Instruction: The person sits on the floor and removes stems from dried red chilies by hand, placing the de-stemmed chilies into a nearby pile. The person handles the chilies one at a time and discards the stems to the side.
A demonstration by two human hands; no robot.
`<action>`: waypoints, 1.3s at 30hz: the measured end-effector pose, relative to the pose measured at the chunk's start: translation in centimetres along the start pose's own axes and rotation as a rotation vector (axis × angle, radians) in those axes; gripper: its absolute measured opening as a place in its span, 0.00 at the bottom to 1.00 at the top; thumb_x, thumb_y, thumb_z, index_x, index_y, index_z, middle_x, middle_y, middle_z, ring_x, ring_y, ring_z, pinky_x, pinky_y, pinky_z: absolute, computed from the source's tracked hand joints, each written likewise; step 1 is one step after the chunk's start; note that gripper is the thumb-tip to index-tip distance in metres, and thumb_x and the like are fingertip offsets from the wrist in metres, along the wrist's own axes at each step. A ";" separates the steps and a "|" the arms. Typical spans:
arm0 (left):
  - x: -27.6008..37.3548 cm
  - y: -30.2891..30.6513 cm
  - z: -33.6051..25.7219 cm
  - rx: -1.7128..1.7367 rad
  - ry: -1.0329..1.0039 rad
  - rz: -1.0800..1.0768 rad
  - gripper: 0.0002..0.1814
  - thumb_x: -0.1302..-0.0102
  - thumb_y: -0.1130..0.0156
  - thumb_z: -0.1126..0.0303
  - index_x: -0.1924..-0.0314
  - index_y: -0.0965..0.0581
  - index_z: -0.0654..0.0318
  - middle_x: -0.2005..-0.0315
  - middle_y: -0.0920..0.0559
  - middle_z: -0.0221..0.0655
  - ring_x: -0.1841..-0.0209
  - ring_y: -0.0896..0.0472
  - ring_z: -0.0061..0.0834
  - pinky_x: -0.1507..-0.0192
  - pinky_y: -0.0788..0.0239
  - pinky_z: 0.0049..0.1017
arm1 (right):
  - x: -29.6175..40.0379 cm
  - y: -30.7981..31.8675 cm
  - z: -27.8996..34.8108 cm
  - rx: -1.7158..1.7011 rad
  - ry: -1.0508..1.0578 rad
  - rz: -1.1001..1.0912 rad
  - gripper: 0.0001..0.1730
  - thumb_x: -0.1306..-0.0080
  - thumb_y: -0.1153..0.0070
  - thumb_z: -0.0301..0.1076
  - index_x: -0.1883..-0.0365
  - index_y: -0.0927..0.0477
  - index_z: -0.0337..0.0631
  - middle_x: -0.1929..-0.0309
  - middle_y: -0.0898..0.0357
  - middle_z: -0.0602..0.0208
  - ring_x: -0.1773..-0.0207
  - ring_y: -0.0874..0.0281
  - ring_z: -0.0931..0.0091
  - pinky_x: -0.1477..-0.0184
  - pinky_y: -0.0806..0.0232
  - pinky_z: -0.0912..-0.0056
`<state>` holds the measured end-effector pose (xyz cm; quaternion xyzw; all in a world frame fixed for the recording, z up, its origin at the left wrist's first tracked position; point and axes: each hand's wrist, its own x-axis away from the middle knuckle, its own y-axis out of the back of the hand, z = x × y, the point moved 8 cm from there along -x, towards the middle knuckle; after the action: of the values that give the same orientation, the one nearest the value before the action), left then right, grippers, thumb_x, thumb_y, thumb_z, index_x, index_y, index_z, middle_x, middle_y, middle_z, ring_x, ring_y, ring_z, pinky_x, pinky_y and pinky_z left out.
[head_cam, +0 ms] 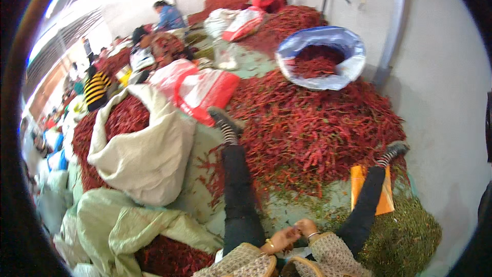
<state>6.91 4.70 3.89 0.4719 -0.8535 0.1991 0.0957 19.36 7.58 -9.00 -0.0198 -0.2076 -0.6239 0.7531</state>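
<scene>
My left hand (283, 239) and my right hand (306, 227) meet low in the view, between my outstretched legs. Their fingertips come together around a small dark red chilli pepper (296, 231), mostly covered by the fingers and blurred. Ahead of the hands spreads a large heap of dried red chilli peppers (307, 134), many with stems. On the near floor lie loose green-brown stems and scraps (307, 204). A larger pile of such stems (403, 234) lies at the right.
A cream sack (153, 165) of chillies stands left, behind a pale green sack (103, 219). An open white-and-blue sack (348, 71) rests on the heap's far side. An orange packet (358, 188) lies beneath my right leg. Several people sit among more heaps farther back.
</scene>
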 end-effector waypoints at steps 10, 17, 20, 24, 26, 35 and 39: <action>0.8 4.9 3.9 0.845 0.439 -0.269 0.06 0.39 0.45 0.73 0.63 0.28 0.67 0.74 0.25 0.34 0.73 0.27 0.24 0.73 0.32 0.23 | 0.0 6.1 4.5 0.192 -0.193 -0.034 0.11 0.37 0.51 0.35 0.66 0.25 0.34 0.75 0.22 0.62 0.73 0.24 0.74 0.70 0.30 0.68; -2.6 4.8 -2.0 0.943 0.415 -0.003 0.09 0.37 0.46 0.70 0.61 0.30 0.68 0.70 0.25 0.32 0.68 0.27 0.25 0.64 0.30 0.23 | -1.2 1.2 5.2 0.325 -0.040 0.252 0.13 0.36 0.52 0.39 0.65 0.24 0.37 0.73 0.22 0.62 0.75 0.25 0.74 0.70 0.30 0.67; -7.5 6.0 -8.8 0.655 0.328 -0.214 0.10 0.36 0.49 0.64 0.71 0.30 0.62 0.78 0.28 0.27 0.76 0.29 0.21 0.71 0.33 0.19 | -0.9 1.0 6.2 0.016 -0.067 0.252 0.15 0.36 0.53 0.41 0.64 0.24 0.37 0.74 0.22 0.64 0.74 0.25 0.75 0.70 0.30 0.69; -21.1 4.1 -27.8 0.219 -0.337 0.118 0.11 0.35 0.50 0.60 0.72 0.32 0.57 0.80 0.29 0.28 0.76 0.30 0.23 0.74 0.35 0.21 | -2.2 2.1 5.6 0.050 0.001 0.165 0.13 0.39 0.51 0.38 0.66 0.24 0.37 0.75 0.22 0.62 0.74 0.23 0.72 0.68 0.31 0.65; -28.6 3.7 -36.6 0.520 -0.266 0.018 0.27 0.37 0.59 0.41 0.55 0.34 0.58 0.63 0.27 0.36 0.59 0.29 0.32 0.55 0.39 0.36 | -2.2 2.0 5.6 -0.060 0.017 0.194 0.13 0.40 0.51 0.39 0.69 0.25 0.37 0.77 0.22 0.63 0.74 0.23 0.70 0.68 0.32 0.65; -31.5 8.5 -29.8 0.374 -0.122 0.000 0.17 0.35 0.50 0.65 0.49 0.33 0.68 0.53 0.27 0.43 0.48 0.29 0.35 0.46 0.36 0.31 | -2.5 0.3 5.8 0.342 0.101 0.246 0.14 0.38 0.54 0.41 0.64 0.27 0.38 0.72 0.24 0.62 0.68 0.26 0.66 0.64 0.33 0.61; -17.3 8.6 -15.3 0.290 0.194 -0.208 0.09 0.37 0.48 0.66 0.62 0.26 0.62 0.66 0.22 0.30 0.63 0.24 0.24 0.57 0.33 0.24 | -0.4 -0.5 7.2 0.536 0.343 0.137 0.10 0.42 0.50 0.36 0.65 0.26 0.40 0.60 0.29 0.59 0.58 0.30 0.63 0.58 0.35 0.61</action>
<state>8.56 28.63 9.46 0.5452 -0.7492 0.3535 0.1284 16.74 9.93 -2.73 0.2707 -0.2326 -0.4891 0.7959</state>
